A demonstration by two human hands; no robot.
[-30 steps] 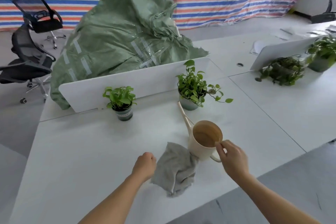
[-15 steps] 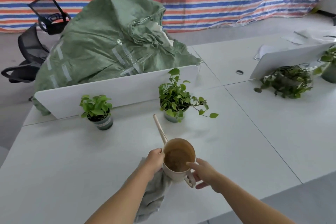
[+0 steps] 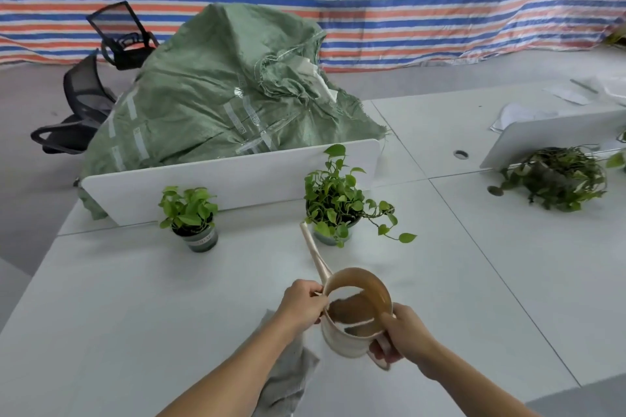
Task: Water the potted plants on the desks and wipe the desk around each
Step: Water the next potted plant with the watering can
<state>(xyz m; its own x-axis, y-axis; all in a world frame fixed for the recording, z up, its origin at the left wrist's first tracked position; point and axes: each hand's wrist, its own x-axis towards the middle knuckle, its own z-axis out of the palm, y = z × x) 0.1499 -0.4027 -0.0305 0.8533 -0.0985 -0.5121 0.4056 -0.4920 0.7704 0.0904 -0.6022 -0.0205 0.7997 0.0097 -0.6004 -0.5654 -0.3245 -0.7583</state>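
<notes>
A cream watering can (image 3: 355, 315) with a long thin spout is lifted above the white desk (image 3: 118, 298), its spout aimed at the trailing potted plant (image 3: 338, 200). My right hand (image 3: 403, 335) grips the can's handle. My left hand (image 3: 303, 303) holds the can's rim at the base of the spout. A smaller potted plant (image 3: 191, 217) stands to the left by the divider. A grey cloth (image 3: 288, 379) lies on the desk under my left forearm.
A white divider panel (image 3: 237, 176) runs behind the two plants, with a big green sack (image 3: 220, 95) beyond it. A sprawling dark plant (image 3: 559, 176) sits on the right desk beside a second divider. Black office chairs (image 3: 88, 95) stand at the left.
My right hand took hold of the can's handle and my left hand left the cloth for the can's rim. The can has risen off the desk, spout toward the trailing plant.
</notes>
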